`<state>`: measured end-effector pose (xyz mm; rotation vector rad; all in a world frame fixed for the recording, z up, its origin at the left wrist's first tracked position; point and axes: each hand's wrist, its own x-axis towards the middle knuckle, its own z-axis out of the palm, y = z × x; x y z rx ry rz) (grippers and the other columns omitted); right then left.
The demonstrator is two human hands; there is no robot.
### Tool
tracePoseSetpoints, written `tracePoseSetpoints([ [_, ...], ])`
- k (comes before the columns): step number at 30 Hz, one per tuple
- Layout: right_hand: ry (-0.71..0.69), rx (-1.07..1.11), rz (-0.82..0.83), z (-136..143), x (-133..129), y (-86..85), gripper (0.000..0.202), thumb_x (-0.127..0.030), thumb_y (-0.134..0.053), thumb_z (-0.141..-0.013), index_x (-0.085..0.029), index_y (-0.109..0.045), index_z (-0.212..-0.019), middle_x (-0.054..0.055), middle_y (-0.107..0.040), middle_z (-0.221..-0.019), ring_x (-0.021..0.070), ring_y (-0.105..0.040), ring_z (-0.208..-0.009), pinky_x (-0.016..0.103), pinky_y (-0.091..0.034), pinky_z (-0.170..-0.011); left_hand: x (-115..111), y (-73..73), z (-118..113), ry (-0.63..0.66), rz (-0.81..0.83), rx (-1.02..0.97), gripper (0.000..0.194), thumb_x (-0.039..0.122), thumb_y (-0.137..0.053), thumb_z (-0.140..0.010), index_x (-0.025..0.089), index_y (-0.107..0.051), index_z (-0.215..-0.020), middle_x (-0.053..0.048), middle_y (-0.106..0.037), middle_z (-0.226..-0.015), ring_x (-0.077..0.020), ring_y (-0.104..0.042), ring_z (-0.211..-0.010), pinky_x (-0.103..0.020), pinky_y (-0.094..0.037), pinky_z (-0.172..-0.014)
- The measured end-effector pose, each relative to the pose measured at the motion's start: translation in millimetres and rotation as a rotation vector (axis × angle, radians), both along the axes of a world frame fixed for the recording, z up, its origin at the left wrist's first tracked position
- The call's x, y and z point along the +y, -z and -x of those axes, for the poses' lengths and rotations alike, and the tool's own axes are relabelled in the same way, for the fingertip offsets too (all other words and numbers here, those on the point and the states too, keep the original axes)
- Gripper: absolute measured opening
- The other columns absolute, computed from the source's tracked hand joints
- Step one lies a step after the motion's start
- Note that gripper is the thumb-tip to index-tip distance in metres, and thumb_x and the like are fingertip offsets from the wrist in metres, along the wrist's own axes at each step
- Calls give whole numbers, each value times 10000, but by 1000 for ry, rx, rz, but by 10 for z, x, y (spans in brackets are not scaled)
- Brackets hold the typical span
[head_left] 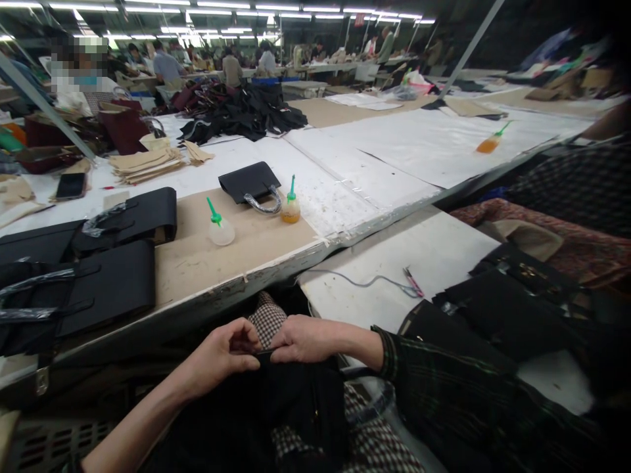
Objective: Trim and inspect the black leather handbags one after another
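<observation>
A black handbag (303, 401) lies in my lap over a checked cloth (266, 318), with a plastic-wrapped handle (374, 404) at its right side. My left hand (219, 358) pinches the bag's upper edge between thumb and fingers. Close beside it, my right hand (308, 338) is closed on the same edge, thumb pressing from the near side. The lower part of the bag blends into dark cloth and is hard to make out.
The long worktable (236, 279) runs across in front, bearing black handbags (113, 282), a clear bottle (221, 231) and an amber glue bottle (290, 209). To the right, a white board (365, 295) carries pink-handled snips (413, 282) and black pieces (497, 315).
</observation>
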<state>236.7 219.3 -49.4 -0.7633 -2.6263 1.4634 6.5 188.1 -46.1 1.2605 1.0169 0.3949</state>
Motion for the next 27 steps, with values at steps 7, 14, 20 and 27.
tracePoseSetpoints([
  [7,-19,-74,-77,92,40,-38,260,-233,-597,-861,-174,-537,-614,-65,-407,-545,93,-391,-534,236,-264,-524,77,-47,69,75,-48,149,260,393,-650,-828,145,-701,-888,-7,-667,-813,-151,-569,-744,-259,-429,-718],
  [14,-4,-175,-131,123,25,-75,203,-281,-587,-872,-187,-637,-699,-24,-553,-628,124,-432,-587,242,-270,-540,84,-9,47,99,-89,225,278,410,-631,-824,145,-714,-832,26,-609,-702,-127,-503,-647,-238,-386,-641],
  [20,38,-148,-60,91,19,-97,263,-431,-656,-854,-179,-702,-793,-14,-597,-666,129,-475,-622,236,-298,-558,56,23,17,132,-202,294,253,383,-591,-844,149,-685,-818,28,-592,-704,-121,-488,-640,-221,-378,-612],
  [27,142,-60,-1,54,40,-20,178,-272,-575,-883,-190,-731,-855,-44,-568,-679,102,-501,-647,215,-326,-596,-83,46,-78,155,-518,428,158,285,-543,-873,189,-620,-773,16,-611,-729,-140,-550,-677,-231,-392,-625],
])
